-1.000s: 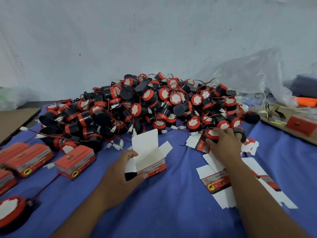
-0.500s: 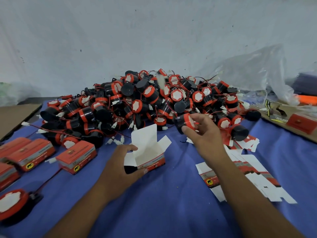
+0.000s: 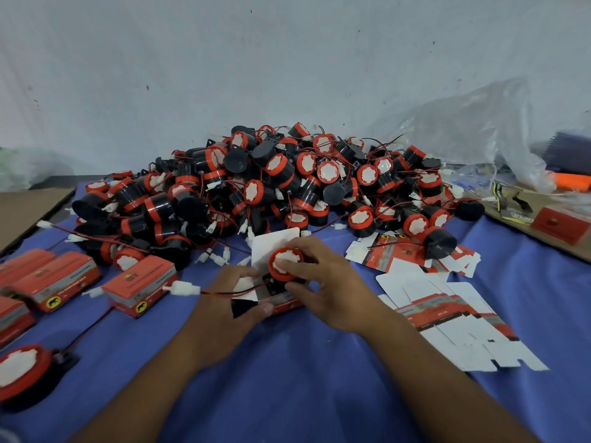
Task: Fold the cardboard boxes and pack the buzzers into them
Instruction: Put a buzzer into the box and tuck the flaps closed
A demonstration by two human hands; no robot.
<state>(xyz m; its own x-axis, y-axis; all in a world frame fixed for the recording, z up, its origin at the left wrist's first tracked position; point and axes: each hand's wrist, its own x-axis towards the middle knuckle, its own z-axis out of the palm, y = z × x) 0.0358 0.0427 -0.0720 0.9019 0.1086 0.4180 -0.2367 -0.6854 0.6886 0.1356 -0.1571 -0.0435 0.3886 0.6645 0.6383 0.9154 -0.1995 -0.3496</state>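
Fingers of the right hand curl round 1 buzzer, held at the mouth of the open box, just in front of the big pile. The left hand pinches the box's side. The red wire hangs out and could get caught under the flap, or a hard push could squash the thin box.

I get soft, even, slightly dim light with a cool cast; faint shadows sit under the buzzer pile. The middle is sharp. The wide lens bows the blue cloth at the edges, and the lone buzzer at lower left and the plastic bag smear.
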